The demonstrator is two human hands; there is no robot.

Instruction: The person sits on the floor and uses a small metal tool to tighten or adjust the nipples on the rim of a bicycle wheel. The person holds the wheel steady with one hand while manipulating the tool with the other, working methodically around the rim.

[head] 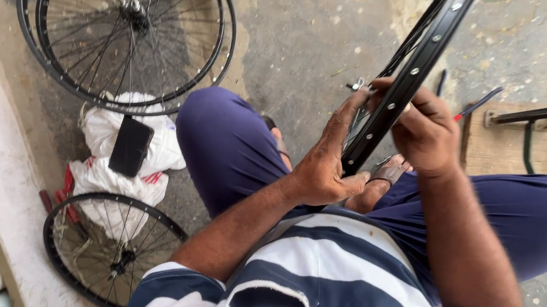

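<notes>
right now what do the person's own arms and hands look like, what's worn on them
Both hands, the left hand and the right hand, are bare: no gloves, rings or watch visible. The forearms are uncovered. Short sleeves with navy and white stripes end above the elbows.

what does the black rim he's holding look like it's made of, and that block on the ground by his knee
The black rim looks like painted or coated metal: a hard glossy sheen with evenly spaced spoke holes. Both the left hand and the right hand have a grip on it. The block appears to be raw wood, tan, matte, unfinished.
</notes>
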